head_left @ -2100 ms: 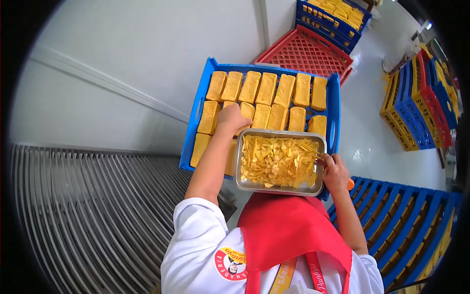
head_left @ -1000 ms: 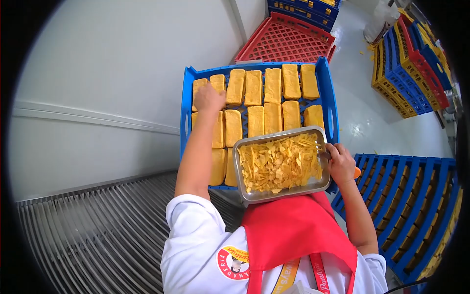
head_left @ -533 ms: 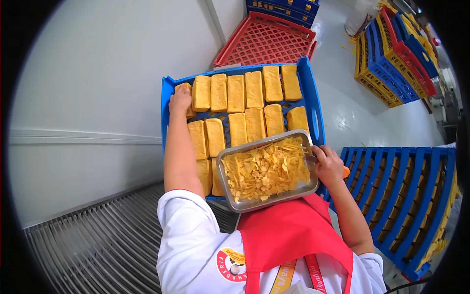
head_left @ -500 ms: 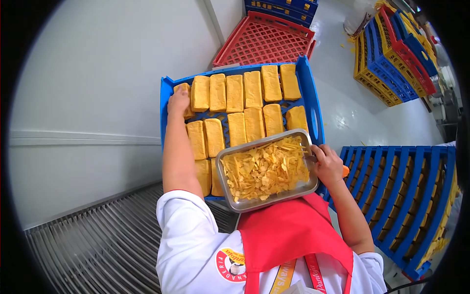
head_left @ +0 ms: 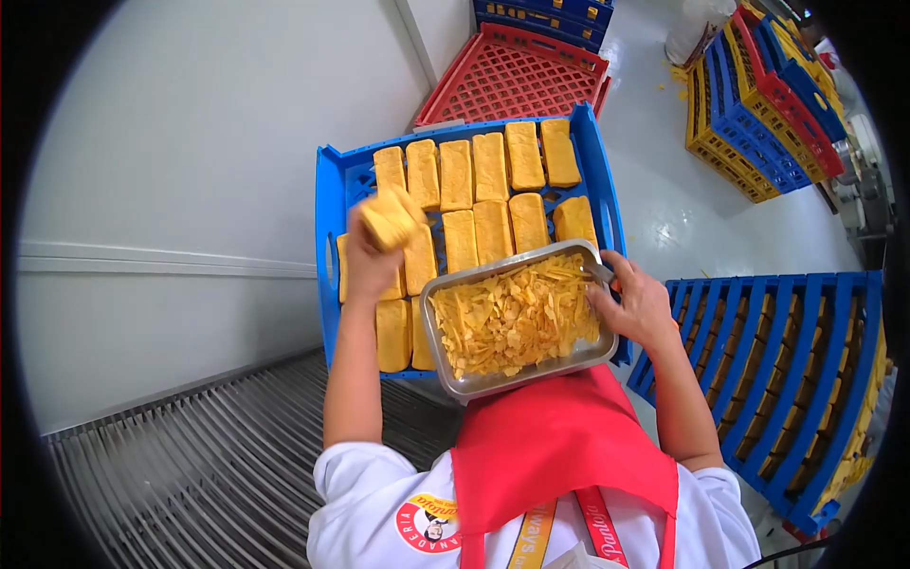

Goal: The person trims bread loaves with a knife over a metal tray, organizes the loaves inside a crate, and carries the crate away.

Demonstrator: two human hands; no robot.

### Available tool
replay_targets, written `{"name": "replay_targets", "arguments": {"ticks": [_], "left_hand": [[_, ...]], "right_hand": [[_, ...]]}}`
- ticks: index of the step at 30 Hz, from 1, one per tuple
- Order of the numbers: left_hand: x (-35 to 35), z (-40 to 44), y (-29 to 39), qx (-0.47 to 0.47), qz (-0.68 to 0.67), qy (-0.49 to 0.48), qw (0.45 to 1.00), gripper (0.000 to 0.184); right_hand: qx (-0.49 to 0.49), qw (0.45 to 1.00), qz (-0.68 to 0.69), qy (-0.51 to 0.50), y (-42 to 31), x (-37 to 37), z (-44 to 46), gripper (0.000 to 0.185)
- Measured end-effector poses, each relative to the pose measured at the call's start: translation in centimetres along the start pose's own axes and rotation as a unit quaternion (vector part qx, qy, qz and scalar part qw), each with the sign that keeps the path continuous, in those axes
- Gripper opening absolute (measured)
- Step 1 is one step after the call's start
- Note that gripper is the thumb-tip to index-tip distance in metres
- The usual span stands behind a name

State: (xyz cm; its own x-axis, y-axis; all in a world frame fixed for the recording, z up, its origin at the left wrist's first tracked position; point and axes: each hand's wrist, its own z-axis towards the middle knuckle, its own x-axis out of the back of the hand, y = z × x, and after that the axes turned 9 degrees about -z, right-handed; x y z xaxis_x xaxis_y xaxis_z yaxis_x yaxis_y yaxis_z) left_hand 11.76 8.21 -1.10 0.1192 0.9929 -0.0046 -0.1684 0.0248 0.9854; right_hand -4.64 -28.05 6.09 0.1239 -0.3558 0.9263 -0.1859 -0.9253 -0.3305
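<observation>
Left grip (head_left: 373, 268) clamps blurred bread (head_left: 392, 218); right grip (head_left: 637, 303), a utensil (head_left: 601, 271); metal pan (head_left: 571, 363) blocks part of the blue crate (head_left: 604, 180).

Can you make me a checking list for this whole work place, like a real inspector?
Surface: blue crate, its floor partly covered.
Job's things: rows of yellow blocks in the crate; metal pan of yellow flakes over its near side.
Clutter: yellow scraps on the floor.
Left hand: holds up a yellow block, blurred.
Right hand: grips the pan's right end.
Cables: maybe one, a thin dark line at lower right.
Surroundings: red crate beyond, stacked crates at right.
</observation>
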Motion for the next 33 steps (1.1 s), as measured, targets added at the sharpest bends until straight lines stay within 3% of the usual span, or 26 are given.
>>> {"name": "replay_targets", "arguments": {"ticks": [2,6,7,9,14,15,16,17,18,19,21,24,26,28,29,30,31,32,33], "left_hand": [[-3.8,-4.5,2.5,0.021,-0.012,-0.068,0.997,0.062],[-8.3,-9.8,3.5,0.067,-0.074,-0.14,0.985,0.059],[-8.6,-10.2,3.4,0.067,-0.073,-0.141,0.985,0.059],[-9.0,-11.1,3.4,-0.017,0.038,-0.142,0.989,0.058],[-9.4,-12.5,3.7,0.003,0.001,-0.11,0.994,0.061],[-9.5,-12.5,4.6,0.119,-0.1,-0.078,0.985,0.057],[-9.4,-12.4,5.2,0.232,-0.198,-0.045,0.951,0.055],[-9.2,-12.1,5.4,0.23,-0.195,-0.043,0.952,0.055],[-8.9,-11.5,5.5,0.321,-0.363,-0.015,0.874,0.051],[-8.7,-11.1,5.7,0.398,-0.516,0.013,0.759,0.049],[-8.6,-11.2,5.0,0.384,-0.49,0.028,0.782,0.047],[-8.1,-11.0,4.6,0.409,-0.529,0.024,0.743,0.047],[-7.8,-10.0,4.8,0.413,-0.493,0.044,0.764,0.047],[-6.5,-7.5,3.9,0.323,-0.399,0.138,0.847,0.043],[-5.0,-5.6,3.3,0.251,-0.284,0.141,0.914,0.053],[-3.7,-3.6,2.0,0.07,-0.041,0.164,0.983,0.07],[-2.1,-1.6,0.6,-0.007,0.173,0.213,0.961,0.077],[-0.7,0.3,-0.1,-0.083,0.378,0.253,0.887,0.084],[-0.1,1.7,0.3,-0.086,0.375,0.252,0.888,0.084]], "right_hand": [[0.039,0.99,0.13,0.037,-1.8,0.1,0.1,0.033],[0.078,0.984,0.154,-0.035,-6.0,0.4,-0.7,0.037],[0.115,0.982,0.15,-0.005,-6.6,-0.3,-0.8,0.039],[0.156,0.977,0.147,0.024,-6.7,-1.1,-1.3,0.042],[0.177,0.973,0.138,0.055,-6.1,-2.0,-2.0,0.045],[0.179,0.972,0.139,0.057,-6.0,-1.8,-2.1,0.045],[0.166,0.975,0.139,0.044,-5.8,-1.5,-2.3,0.045],[0.153,0.978,0.14,0.031,-5.6,-1.4,-2.5,0.046],[0.156,0.977,0.143,0.032,-5.4,-1.3,-2.7,0.046],[0.14,0.98,0.141,0.021,-5.1,-1.2,-2.9,0.045],[0.125,0.982,0.141,0.012,-4.4,-1.2,-3.0,0.044],[0.077,0.988,0.136,0.008,-2.9,-1.6,-3.5,0.046],[0.032,0.991,0.129,0.004,-1.9,-1.7,-3.6,0.045],[0.016,0.994,0.102,0.047,-0.8,-1.9,-4.0,0.044],[-0.002,0.994,0.073,0.087,-0.1,-2.1,-4.3,0.043],[-0.03,0.996,0.018,0.079,0.7,-2.4,-4.4,0.041],[-0.03,0.996,0.018,0.084,1.6,-2.9,-4.6,0.041],[-0.036,0.995,0.018,0.093,2.4,-3.4,-4.8,0.04],[-0.043,0.994,0.018,0.102,2.9,-3.8,-5.0,0.039]]}}
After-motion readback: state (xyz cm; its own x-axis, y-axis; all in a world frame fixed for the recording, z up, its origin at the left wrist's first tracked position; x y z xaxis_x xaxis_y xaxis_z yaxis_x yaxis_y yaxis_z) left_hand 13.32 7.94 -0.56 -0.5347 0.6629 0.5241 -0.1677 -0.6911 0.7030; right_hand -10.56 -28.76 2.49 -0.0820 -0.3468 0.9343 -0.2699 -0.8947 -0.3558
